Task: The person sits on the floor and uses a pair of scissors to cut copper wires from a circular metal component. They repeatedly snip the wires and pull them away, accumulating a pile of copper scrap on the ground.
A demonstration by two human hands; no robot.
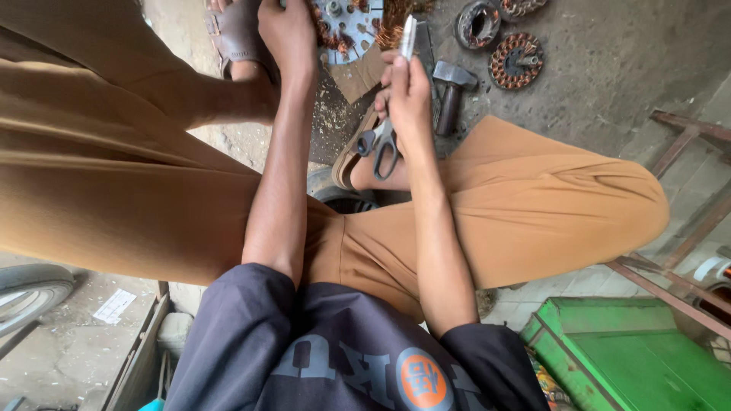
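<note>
The right hand (pixel 406 95) is curling its fingers around a pair of scissors (pixel 383 143), dark loop handles hanging down below the palm, and the fingertips are pinching a thin pale strip (pixel 408 36) that is sticking straight up above the knuckles. The left hand (pixel 288 29) is reaching further out, fingers bent down onto a round blue-grey motor plate (pixel 349 34) at the top edge; how tightly they are gripping is impossible to tell, since the fingertips are running out of view. Copper-coloured wire is bunching around that plate.

Just beside the right hand, a hammer (pixel 451 90) with a dark handle is lying on the ground. Beyond it, two round wound coils (pixel 515 59) are sitting apart on the grey concrete floor (pixel 601 68), which is looking dusty and stained.

Both forearms are stretching out over tan trousers, knees spread wide, sandalled feet planted near the work. Off to the right, a green metal box (pixel 632 350) is standing by a rusty metal frame (pixel 685 144). At the lower left, part of a tyre (pixel 30 293) is showing over pale tiled flooring.
</note>
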